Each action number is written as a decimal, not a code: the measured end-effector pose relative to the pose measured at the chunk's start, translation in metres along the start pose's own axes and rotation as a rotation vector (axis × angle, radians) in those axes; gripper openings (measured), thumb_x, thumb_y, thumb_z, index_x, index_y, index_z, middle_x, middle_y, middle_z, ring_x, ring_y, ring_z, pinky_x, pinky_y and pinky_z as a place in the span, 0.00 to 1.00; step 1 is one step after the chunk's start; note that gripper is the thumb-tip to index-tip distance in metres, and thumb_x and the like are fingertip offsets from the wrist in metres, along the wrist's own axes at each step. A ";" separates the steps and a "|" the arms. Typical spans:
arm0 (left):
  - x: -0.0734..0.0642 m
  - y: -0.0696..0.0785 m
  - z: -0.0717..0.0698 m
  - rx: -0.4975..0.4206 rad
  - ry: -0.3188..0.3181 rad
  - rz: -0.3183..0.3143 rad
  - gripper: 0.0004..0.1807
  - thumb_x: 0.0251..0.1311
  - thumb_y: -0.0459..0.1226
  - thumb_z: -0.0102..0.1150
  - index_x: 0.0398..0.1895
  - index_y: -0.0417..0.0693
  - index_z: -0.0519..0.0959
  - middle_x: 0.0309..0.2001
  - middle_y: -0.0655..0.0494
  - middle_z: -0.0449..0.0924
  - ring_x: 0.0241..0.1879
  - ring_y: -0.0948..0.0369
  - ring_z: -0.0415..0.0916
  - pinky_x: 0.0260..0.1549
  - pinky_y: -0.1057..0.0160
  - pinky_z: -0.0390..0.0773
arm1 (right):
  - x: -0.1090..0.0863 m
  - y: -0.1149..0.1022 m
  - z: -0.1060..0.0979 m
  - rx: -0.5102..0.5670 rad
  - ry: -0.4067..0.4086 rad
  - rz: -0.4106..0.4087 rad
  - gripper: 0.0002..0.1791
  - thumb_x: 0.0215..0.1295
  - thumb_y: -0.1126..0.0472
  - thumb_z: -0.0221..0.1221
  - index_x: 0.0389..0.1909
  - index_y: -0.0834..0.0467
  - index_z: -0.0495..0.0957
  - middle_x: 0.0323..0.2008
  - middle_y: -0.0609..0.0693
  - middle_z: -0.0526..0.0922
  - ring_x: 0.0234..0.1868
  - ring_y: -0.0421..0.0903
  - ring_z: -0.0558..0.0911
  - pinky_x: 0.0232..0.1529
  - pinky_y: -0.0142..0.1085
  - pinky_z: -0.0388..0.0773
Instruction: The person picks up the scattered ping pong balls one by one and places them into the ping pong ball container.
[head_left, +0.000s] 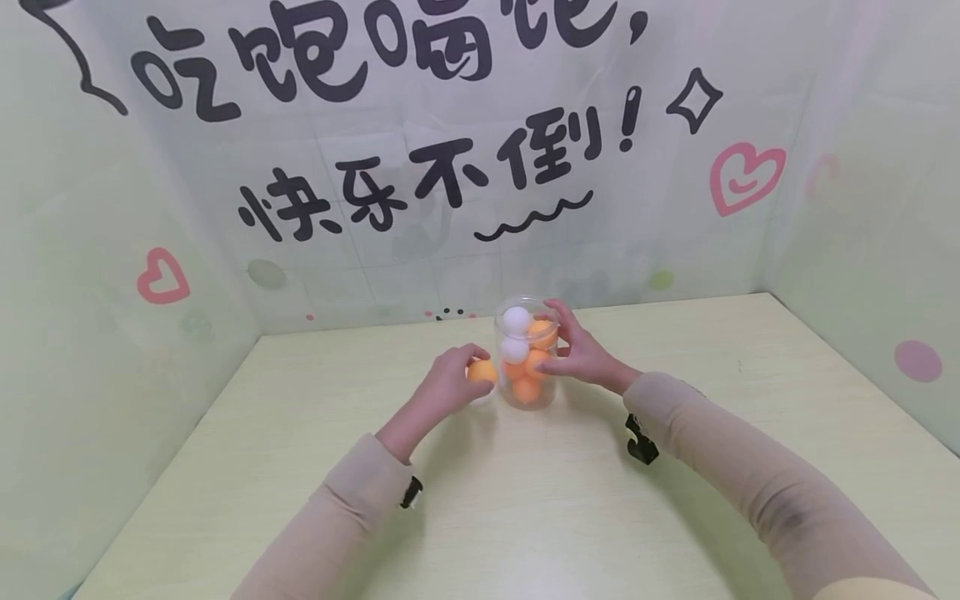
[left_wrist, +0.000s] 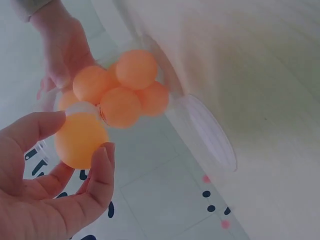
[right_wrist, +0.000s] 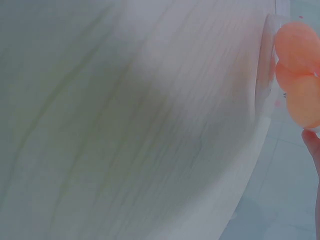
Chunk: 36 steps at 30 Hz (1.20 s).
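A clear plastic jar (head_left: 546, 395) stands upright near the back of the table, filled with several orange ping-pong balls (head_left: 527, 389) and white ones (head_left: 515, 350) near its top. My right hand (head_left: 588, 357) grips the jar from its right side, thumb in front and fingers behind. Just left of the jar, my left hand (head_left: 448, 382) pinches an orange ping-pong ball (left_wrist: 81, 140) between thumb and fingertips. In the right wrist view, only a fingertip (right_wrist: 311, 140) shows below the orange balls.
A pale, translucent round lid (left_wrist: 212, 131) lies on the table beside the jar, mostly hidden under my left hand in the head view. Behind the light wooden table (head_left: 480, 517) hangs a white backdrop (head_left: 420, 275) with black lettering. Similar sheets close both sides.
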<state>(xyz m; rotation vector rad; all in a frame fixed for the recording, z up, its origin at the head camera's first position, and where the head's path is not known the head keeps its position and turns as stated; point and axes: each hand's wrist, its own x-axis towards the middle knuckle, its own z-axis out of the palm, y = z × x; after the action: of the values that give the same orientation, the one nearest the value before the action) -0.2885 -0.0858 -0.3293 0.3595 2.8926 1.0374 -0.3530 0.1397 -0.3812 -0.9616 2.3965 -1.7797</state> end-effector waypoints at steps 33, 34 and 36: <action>0.017 0.044 -0.033 -0.033 0.125 0.136 0.22 0.53 0.33 0.57 0.54 0.40 0.72 0.50 0.45 0.72 0.40 0.54 0.67 0.31 0.66 0.72 | -0.006 -0.024 0.003 -0.011 0.004 0.029 0.46 0.51 0.74 0.60 0.66 0.60 0.43 0.63 0.66 0.58 0.56 0.60 0.66 0.49 0.46 0.72; 0.018 0.046 -0.033 -0.026 0.127 0.138 0.22 0.53 0.33 0.57 0.54 0.40 0.72 0.50 0.45 0.72 0.41 0.54 0.67 0.32 0.66 0.71 | -0.004 -0.020 0.003 -0.009 0.004 0.028 0.46 0.51 0.73 0.61 0.66 0.58 0.43 0.64 0.64 0.58 0.56 0.59 0.66 0.50 0.47 0.72; 0.020 0.050 -0.033 -0.010 0.131 0.149 0.22 0.53 0.33 0.57 0.54 0.40 0.72 0.50 0.45 0.72 0.42 0.54 0.66 0.34 0.64 0.71 | -0.002 -0.011 0.001 -0.003 0.000 0.013 0.46 0.51 0.72 0.62 0.66 0.56 0.44 0.63 0.63 0.59 0.58 0.59 0.66 0.52 0.50 0.71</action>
<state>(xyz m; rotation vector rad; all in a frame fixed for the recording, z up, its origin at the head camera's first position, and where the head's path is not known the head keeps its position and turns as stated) -0.3020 -0.0642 -0.2713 0.5335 3.0141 1.1374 -0.3457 0.1379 -0.3730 -0.9434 2.4010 -1.7719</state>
